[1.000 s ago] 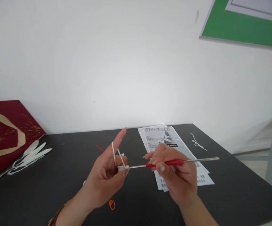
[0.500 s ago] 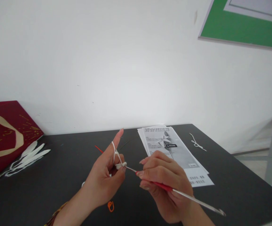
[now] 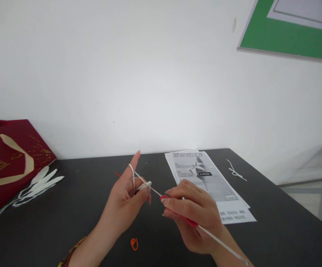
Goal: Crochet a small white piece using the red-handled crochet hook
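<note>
My left hand (image 3: 124,202) pinches a small white crochet piece (image 3: 143,186) between thumb and fingers. White yarn (image 3: 133,171) loops round its raised index finger and runs down to the piece. In my right hand (image 3: 192,215) is a crochet hook (image 3: 187,219) with a red grip, held like a pen, its metal shaft pointing left. The hook's tip meets the white piece at my left fingertips; the exact stitch is too small to make out. Below my left hand an orange stitch marker (image 3: 134,244) lies on the black table (image 3: 99,230).
Printed pattern sheets (image 3: 219,178) lie behind my right hand. A tied bit of white yarn (image 3: 235,172) is right of them. White crocheted petals (image 3: 42,185) rest beside a dark red bag (image 3: 18,159) on the left. A red thin tool (image 3: 117,174) shows behind my left hand.
The left index finger has tilted a little left and the yarn loop has shifted with it. The hook's back end has swung lower. The whole view has shifted slightly.
</note>
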`<state>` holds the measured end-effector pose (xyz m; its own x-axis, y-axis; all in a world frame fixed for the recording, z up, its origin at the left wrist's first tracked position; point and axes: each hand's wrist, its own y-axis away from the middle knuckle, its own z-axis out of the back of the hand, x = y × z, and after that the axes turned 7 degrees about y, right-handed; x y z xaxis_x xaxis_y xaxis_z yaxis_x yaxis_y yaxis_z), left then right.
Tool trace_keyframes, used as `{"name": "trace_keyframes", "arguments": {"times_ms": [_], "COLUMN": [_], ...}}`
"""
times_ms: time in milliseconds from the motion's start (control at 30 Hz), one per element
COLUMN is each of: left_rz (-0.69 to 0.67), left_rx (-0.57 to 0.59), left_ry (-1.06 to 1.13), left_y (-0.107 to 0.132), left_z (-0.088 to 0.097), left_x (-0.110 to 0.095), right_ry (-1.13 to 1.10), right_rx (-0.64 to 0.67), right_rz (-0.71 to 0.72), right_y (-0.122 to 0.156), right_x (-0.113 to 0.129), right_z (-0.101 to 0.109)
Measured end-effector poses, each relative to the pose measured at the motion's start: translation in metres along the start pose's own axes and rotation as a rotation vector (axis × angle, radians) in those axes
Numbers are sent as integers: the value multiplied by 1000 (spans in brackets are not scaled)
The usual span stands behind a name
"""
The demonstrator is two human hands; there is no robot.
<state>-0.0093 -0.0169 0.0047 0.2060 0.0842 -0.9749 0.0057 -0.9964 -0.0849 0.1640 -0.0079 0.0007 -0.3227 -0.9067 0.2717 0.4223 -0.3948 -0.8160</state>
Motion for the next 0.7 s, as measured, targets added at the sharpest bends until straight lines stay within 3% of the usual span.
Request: {"name": "trace_keyframes", "arguments": {"times_ms": [333, 533, 700], "left_rz": [-63, -83, -165], "left_rx": [-73, -133, -139], "left_ry": [18, 20, -58], "left_y": [2, 4, 8], "left_z": [-1, -6, -9], "left_x": [-6, -6, -7], "right_ry": [-81, -81, -305], "right_rx": [-79, -34, -122], "right_rz": [-82, -71, -296], "right_y": [3, 3, 7], "right_x": [-1, 0, -2], "right_z": [-6, -10, -14]}}
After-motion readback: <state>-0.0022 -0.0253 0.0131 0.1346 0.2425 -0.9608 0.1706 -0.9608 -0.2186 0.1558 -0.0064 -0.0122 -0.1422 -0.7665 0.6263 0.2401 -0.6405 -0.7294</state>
